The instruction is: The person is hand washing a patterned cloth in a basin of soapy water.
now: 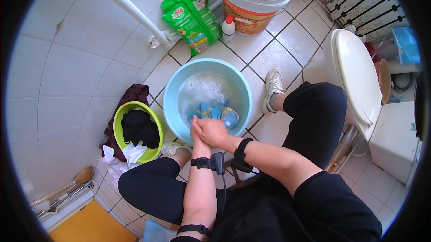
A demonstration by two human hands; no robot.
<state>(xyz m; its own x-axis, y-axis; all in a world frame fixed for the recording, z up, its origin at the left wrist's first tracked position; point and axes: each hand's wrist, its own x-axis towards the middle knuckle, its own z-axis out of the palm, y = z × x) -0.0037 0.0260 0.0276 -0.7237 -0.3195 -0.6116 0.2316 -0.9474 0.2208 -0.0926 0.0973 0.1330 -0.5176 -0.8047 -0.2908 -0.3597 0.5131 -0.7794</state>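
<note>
A light-blue plastic basin (249, 90) on the tiled floor holds cloudy, sudsy water (208, 85). In it lies a wet blue cloth (215, 111) with a yellow and orange pattern, bunched and partly under water. Over the basin's near side, my left hand (197, 135) and my right hand (214, 132) are pressed together, the right one's fingers lapping across the left. Both are right beside the cloth. The view does not settle whether any fabric is pinched between the palms. Each wrist wears a black strap with a small device.
Left of the basin stands a lime-green tub (161, 131) of black clothing (139, 127), white cloth (112, 161) spilling out. Beyond are a green bag (193, 19), a white bottle (228, 31) with red cap and a large bucket (251, 13). The toilet (357, 73) is at right.
</note>
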